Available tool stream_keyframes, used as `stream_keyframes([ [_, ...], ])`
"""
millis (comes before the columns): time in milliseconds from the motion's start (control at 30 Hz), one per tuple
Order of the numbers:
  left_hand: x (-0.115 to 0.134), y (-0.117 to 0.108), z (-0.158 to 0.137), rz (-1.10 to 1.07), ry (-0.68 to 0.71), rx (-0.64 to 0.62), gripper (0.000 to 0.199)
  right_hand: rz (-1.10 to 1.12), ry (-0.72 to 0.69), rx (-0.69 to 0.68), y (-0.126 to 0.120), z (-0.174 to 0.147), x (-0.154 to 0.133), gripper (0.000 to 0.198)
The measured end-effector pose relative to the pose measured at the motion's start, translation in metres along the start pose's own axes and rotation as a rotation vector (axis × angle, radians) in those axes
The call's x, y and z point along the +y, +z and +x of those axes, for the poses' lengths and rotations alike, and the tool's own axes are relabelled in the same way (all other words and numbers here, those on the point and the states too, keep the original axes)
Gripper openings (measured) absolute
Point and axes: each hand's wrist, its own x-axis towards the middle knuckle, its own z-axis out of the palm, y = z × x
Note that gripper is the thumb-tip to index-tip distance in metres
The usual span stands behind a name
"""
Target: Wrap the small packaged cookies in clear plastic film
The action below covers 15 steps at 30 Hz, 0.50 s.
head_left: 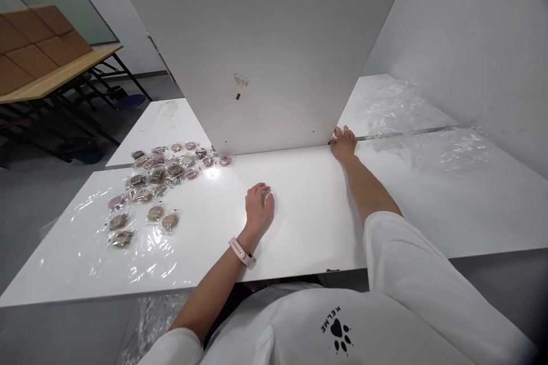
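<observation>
Fingers (257, 189) had, well to their left, many wrapped round pieces (158, 175), which I saw lying loosely on the white table (308, 199). These belonged to the left hand (258, 209); they were slightly bent, the thumb apart, the palm free. Just beyond them stood the big white panel (274, 57). At its lower right corner was the right hand (343, 142), its fingers curled beside the edge; whether they clamped it, I could not tell. Right of them lay clear film (458, 148).
</observation>
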Motion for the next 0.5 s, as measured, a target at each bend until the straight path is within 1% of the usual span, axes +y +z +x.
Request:
stream_keyframes([
  [33,0.000,0.000,0.000,-0.001,0.000,-0.003,0.022,-0.017,0.053,0.029,0.001,-0.007,-0.003,0.049],
  [67,0.000,-0.001,0.000,-0.003,0.000,-0.005,0.021,-0.034,0.102,0.087,0.000,-0.015,-0.005,0.048],
  [133,0.000,-0.001,0.001,-0.009,-0.001,-0.007,0.021,-0.079,0.128,0.214,-0.011,-0.032,-0.003,0.046],
  [200,0.001,-0.002,0.001,-0.016,-0.005,-0.012,0.021,-0.139,0.191,0.368,-0.030,-0.048,0.010,0.042],
  [267,0.001,-0.002,0.001,-0.018,-0.006,-0.020,0.021,-0.202,0.264,0.465,-0.052,-0.059,0.032,0.039],
  [333,0.000,-0.001,0.000,-0.013,-0.002,-0.023,0.021,-0.240,0.327,0.460,-0.074,-0.065,0.056,0.040],
  [400,-0.001,0.000,0.000,-0.007,0.005,-0.015,0.023,-0.271,0.353,0.408,-0.095,-0.069,0.072,0.042],
  [467,-0.002,0.000,0.001,-0.010,0.012,-0.003,0.025,-0.319,0.299,0.371,-0.111,-0.081,0.072,0.040],
  [500,-0.002,-0.001,0.001,-0.017,0.014,0.003,0.026,-0.344,0.248,0.363,-0.116,-0.093,0.064,0.038],
])
